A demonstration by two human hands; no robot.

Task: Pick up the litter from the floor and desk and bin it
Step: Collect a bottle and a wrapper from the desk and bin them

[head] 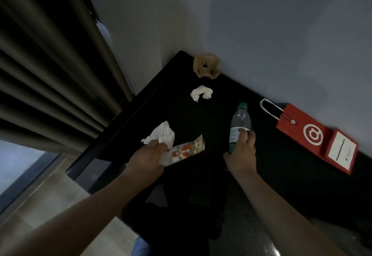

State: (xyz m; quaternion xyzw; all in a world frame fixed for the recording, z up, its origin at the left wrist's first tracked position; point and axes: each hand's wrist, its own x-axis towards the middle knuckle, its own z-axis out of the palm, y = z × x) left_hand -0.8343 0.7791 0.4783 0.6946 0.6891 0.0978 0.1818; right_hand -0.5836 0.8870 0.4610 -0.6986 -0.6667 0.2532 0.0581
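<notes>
My left hand (148,154) grips a crumpled white tissue (162,135) together with a printed snack wrapper (186,151) over the black desk (281,165). My right hand (242,153) holds a clear plastic bottle (239,126) with a green cap, upright. Farther back on the desk lies another crumpled white tissue (201,93). A crumpled brown paper bag (206,65) sits in the far corner against the wall.
A red paper bag (298,127) with white handles and a red box (340,151) lie at the desk's right along the wall. Dark curtains (50,70) hang on the left. Pale floor (50,191) shows lower left. A dark chair (181,205) is below my arms.
</notes>
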